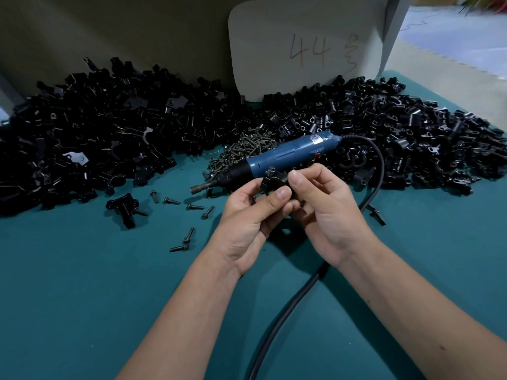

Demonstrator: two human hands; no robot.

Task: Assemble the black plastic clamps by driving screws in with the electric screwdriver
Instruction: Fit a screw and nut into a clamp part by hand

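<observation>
Table (82, 311): teal surface, nearest the camera; both forearms extend over it.
Clamp piles: black parts heaped at left rear (90, 127) and right rear (397, 133).
Card (304, 48): upright behind piles, marked "44".
Cable (296, 303): black, runs from the near edge to the screwdriver's rear.
Electric screwdriver (277, 160): blue, lying on the screw heap (241, 152), bit pointing left.
Left hand (247, 215): fingers curled, gripping the clamp (273, 185).
Right hand (326, 212): fingertips pinching the same clamp.
Screw (271, 169): seated atop the held clamp.
Loose screws (181, 207): scattered left of the hands.
</observation>
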